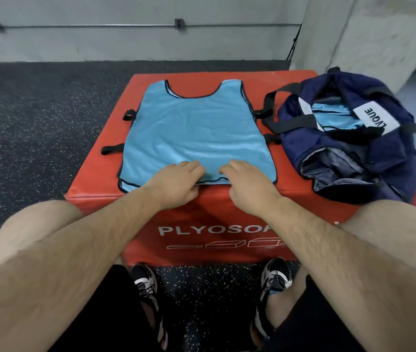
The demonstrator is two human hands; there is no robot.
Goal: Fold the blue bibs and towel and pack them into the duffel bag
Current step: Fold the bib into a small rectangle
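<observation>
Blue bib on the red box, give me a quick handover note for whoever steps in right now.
Left hand and right hand: both rest on the near hem of the blue bib; whether they pinch it cannot be told.
Bib: spread flat, unfolded, neck hole away from the person, on the red box.
Duffel bag: open, on the box's right end, with folded light-blue fabric already inside.
Left: fold this bib and pack it. No towel is plainly visible.

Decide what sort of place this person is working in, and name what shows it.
Probably a gym or training room. The bib lies on a red plyo box, the floor is speckled rubber, and a sports bag sits alongside.
</observation>
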